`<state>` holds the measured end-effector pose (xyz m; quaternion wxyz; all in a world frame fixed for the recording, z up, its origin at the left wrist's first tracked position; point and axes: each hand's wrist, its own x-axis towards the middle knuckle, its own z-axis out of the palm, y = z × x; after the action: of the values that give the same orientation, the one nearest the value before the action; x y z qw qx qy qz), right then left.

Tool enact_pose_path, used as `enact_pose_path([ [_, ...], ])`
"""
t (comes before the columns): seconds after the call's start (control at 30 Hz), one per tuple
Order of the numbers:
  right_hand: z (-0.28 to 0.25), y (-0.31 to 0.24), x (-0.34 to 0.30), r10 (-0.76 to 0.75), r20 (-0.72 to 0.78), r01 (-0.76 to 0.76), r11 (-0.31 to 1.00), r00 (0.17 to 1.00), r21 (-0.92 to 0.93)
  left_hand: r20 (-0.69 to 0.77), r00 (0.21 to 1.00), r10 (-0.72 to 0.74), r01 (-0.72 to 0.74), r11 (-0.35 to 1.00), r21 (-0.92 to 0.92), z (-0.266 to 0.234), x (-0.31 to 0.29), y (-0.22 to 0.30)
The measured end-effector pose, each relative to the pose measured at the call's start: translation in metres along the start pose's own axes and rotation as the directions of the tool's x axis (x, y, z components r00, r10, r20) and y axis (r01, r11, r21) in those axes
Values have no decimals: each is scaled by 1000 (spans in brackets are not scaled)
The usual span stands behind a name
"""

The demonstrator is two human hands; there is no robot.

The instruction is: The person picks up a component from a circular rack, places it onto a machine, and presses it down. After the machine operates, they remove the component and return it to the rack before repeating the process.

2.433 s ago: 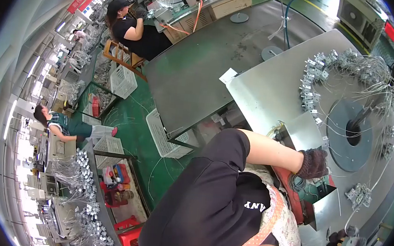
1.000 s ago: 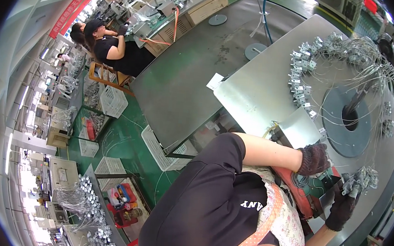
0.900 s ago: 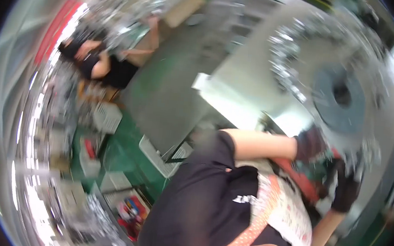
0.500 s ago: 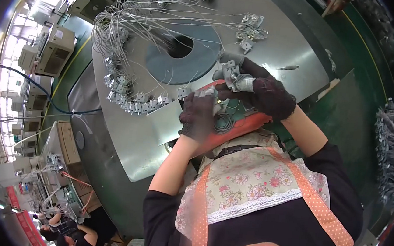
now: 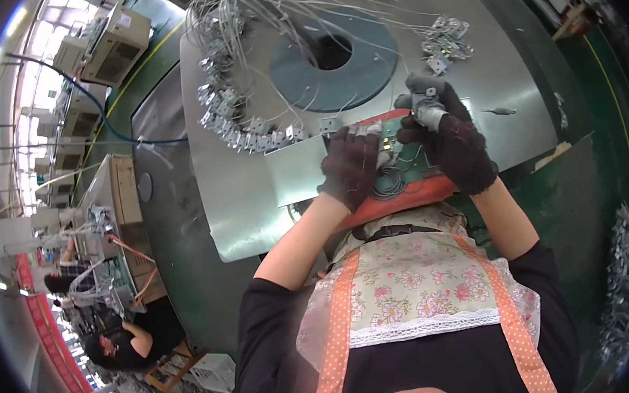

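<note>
My left hand (image 5: 350,166), in a dark glove with taped fingertips, bends over the left part of a green work board with a red edge (image 5: 411,203). Its fingers are closed by a small metal piece (image 5: 387,155); their grip is partly hidden. My right hand (image 5: 462,146), gloved alike, is raised over the board's right part. Its taped thumb and fingers pinch a small metal bracket, now mostly covered by them. A coil of thin grey cable (image 5: 390,184) lies on the board below my left fingertips.
The metal table (image 5: 230,223) carries a grey disc (image 5: 283,81) with a central hole. Many wired metal brackets (image 5: 256,135) line its left side; another cluster (image 5: 447,43) lies at the far right. A thin metal tool (image 5: 498,111) rests on the right. Co-workers sit at the lower left.
The view has shifted, so the table and both hands appear farther right and slightly higher. My right hand has turned the bracket, which showed its face before and is mostly covered now.
</note>
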<state>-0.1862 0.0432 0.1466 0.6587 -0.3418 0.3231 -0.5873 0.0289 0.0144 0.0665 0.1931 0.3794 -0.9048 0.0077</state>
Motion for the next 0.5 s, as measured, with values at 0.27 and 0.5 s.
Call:
enact_pose_path([
  [0.27, -10, 2, 2, -2, 84, -1, 1000, 997, 31, 69, 997, -36, 41, 997, -61, -2, 1, 3],
  [0.5, 5, -12, 2, -1, 293, -69, 971, 956, 229, 179, 981, -74, 85, 995, -55, -8, 3, 4],
])
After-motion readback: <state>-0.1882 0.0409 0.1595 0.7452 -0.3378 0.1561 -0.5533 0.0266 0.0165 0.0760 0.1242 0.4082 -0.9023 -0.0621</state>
